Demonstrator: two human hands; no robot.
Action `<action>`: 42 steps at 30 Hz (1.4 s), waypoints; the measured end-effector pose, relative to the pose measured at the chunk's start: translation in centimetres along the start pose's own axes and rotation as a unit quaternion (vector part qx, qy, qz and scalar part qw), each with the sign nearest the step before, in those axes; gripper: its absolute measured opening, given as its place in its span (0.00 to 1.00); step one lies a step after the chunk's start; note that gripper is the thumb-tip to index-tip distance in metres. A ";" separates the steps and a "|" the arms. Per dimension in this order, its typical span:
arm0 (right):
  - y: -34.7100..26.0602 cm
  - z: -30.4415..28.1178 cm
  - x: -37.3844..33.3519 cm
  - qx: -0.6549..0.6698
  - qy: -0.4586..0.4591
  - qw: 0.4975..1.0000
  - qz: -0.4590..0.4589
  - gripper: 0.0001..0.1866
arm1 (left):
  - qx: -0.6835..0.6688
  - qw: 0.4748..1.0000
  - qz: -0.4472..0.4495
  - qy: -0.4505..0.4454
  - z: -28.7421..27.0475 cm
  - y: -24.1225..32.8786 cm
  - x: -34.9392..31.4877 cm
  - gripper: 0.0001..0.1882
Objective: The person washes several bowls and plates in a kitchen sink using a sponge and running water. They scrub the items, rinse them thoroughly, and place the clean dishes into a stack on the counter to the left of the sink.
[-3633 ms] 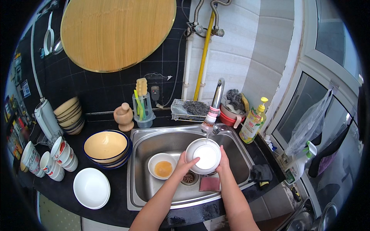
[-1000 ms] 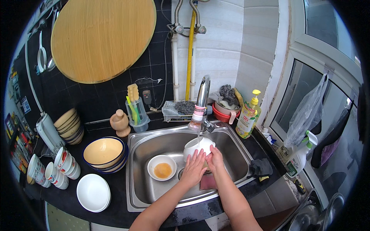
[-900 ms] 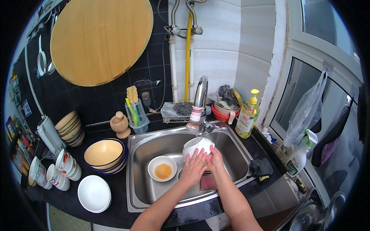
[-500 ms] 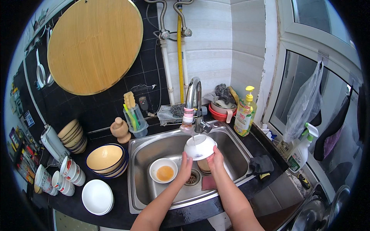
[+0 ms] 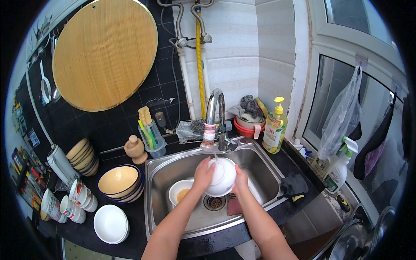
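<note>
Under the running faucet [image 5: 213,108] a white bowl [image 5: 223,180] is held upside down, its foot ring facing up, with water falling on it. My left hand [image 5: 203,174] grips its left side, fingers up near the base. On the opposite side my right hand [image 5: 241,180] holds the rim. Below, in the sink [image 5: 162,216], another white bowl [image 5: 175,189] with brownish liquid sits partly behind my left wrist. A dull red cloth [image 5: 234,207] lies by the drain [image 5: 215,202], partly covered by my right forearm. Behind that forearm, a further dish is mostly hidden.
Left of the sink stand stacked white bowls [image 5: 111,224], blue-rimmed cream bowls [image 5: 117,182], patterned cups [image 5: 78,195] and a wooden mortar [image 5: 135,150]. A soap bottle [image 5: 274,128], a red basin [image 5: 248,129] and a dark cloth [image 5: 294,187] are at the right.
The bowl has been tipped over and lowered, so its underside now faces up. My left hand has moved up along its side, and my left forearm covers more of the bowl with liquid.
</note>
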State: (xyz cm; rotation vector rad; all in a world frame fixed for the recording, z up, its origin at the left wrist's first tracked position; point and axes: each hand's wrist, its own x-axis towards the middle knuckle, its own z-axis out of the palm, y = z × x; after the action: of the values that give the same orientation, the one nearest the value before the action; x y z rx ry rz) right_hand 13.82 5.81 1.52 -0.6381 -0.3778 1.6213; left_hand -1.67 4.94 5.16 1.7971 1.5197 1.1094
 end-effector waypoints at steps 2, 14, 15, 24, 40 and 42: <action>0.2 -0.7 0.4 -0.042 0.004 0.998 -0.039 0.21 | 0.230 0.969 0.088 0.025 1.3 3.6 -1.6 0.32; -0.3 3.3 -3.9 -0.376 -0.041 0.901 -0.210 0.19 | -0.177 0.981 -0.032 0.078 3.1 -1.0 -6.0 0.33; 0.4 2.0 -2.7 -0.438 -0.082 0.866 -0.228 0.18 | -0.236 0.967 -0.054 0.080 2.6 -0.3 -6.0 0.33; -0.2 3.9 -5.8 -0.763 -0.261 0.538 -0.246 0.16 | -0.501 0.814 -0.287 0.058 -0.7 -1.1 -5.9 0.27; 1.0 1.2 -2.8 -0.801 -0.359 0.475 -0.059 0.30 | -0.463 0.850 -0.240 0.079 2.2 -2.1 -6.2 0.26; 0.8 2.5 -3.6 -0.810 -0.340 0.477 0.003 0.31 | -0.465 0.845 -0.241 0.105 2.2 -3.1 -6.1 0.25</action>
State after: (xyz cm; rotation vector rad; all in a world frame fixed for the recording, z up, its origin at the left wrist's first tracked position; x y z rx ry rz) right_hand 11.85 2.42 3.69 -1.2494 -2.6899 0.9333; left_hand -1.63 -0.04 -0.03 0.6088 1.1079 1.4406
